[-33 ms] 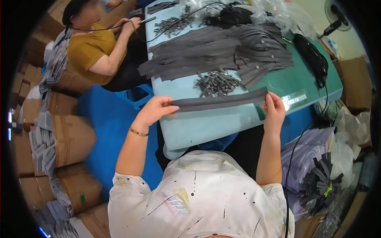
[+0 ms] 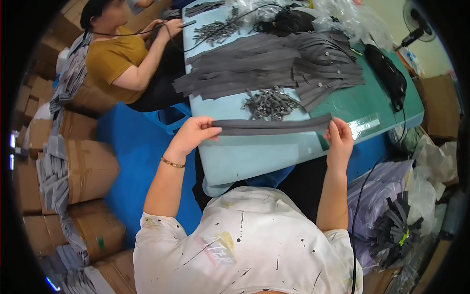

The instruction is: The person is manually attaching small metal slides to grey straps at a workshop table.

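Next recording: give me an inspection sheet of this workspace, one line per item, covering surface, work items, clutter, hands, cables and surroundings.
Surface: light blue-green table, bare along its near edge.
Work items: one grey zipper strip stretched flat between both hands; large pile of grey zipper strips behind it; heap of metal zipper sliders between them.
Clutter: clear plastic bags at the far end; black bundle on the right edge.
Hands: left hand pinches the strip's left end; right hand pinches its right end.
Cables: black cable hanging off the table's right side.
Surroundings: cardboard boxes on the left; co-worker's hands at the far side; fan far right.
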`<action>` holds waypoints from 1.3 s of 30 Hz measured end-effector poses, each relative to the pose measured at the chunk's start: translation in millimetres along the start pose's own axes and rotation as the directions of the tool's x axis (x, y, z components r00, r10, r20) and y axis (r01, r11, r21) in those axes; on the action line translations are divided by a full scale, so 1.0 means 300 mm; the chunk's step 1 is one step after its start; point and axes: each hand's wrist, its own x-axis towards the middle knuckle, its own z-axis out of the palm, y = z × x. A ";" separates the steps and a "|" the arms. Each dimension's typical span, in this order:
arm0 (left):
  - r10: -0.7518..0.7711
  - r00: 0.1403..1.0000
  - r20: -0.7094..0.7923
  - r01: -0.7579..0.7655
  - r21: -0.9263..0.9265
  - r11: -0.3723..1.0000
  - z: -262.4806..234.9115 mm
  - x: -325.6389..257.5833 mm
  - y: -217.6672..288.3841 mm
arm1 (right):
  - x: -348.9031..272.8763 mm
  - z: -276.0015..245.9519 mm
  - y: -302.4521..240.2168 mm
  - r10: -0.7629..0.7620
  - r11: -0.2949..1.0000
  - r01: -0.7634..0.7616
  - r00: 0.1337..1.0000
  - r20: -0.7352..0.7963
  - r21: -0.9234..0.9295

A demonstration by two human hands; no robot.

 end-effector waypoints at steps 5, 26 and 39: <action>0.042 0.942 -0.332 -0.150 -0.306 0.940 0.027 0.024 -0.038 | -0.150 -0.044 -0.019 0.131 0.991 -0.107 0.916 0.379 -0.084; 0.475 0.865 0.159 -0.475 0.564 0.675 0.329 -0.027 0.096 | -0.195 0.234 -0.031 -0.165 0.886 0.414 0.701 0.694 -0.208; 0.710 0.698 0.094 -0.612 0.593 0.523 0.383 -0.092 0.102 | -0.180 0.233 0.087 0.310 0.951 -0.252 0.753 0.581 -0.181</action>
